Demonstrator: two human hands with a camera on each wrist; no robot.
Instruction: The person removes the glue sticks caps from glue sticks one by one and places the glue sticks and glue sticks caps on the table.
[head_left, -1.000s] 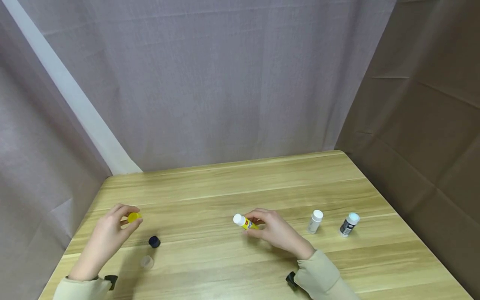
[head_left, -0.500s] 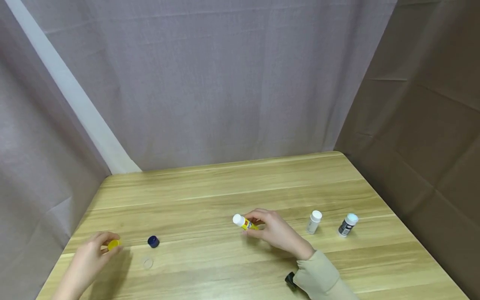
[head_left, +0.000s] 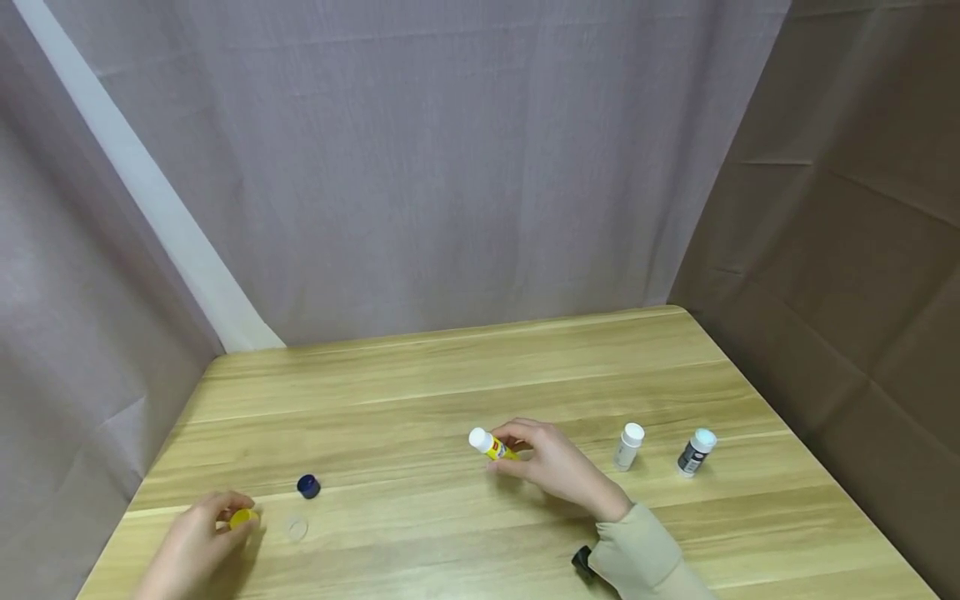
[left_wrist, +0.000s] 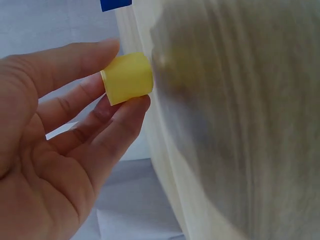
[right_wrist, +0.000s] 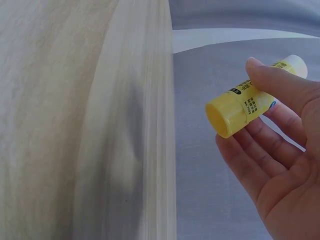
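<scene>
At the table's left side my left hand (head_left: 198, 537) pinches a yellow cap (left_wrist: 129, 77) between thumb and fingers, close over the wood. Just right of it lie a dark blue cap (head_left: 308, 486) and a translucent, pale cap (head_left: 296, 527). Near the table's middle my right hand (head_left: 551, 467) holds a yellow glue stick (right_wrist: 245, 100) with its white end tilted up and to the left. The right wrist view shows thumb and fingers around its printed barrel, the yellow base toward the camera.
Two capless glue sticks stand to the right of my right hand: a white one (head_left: 628, 446) and a black-labelled one (head_left: 696, 452). The wooden table (head_left: 420, 383) ends at a grey curtain (head_left: 465, 183) behind and a brown cloth wall (head_left: 847, 275) on the right.
My left hand has moved down toward the table and nearer the front edge with the yellow cap, then slightly right. My right hand has stayed almost still with the glue stick.
</scene>
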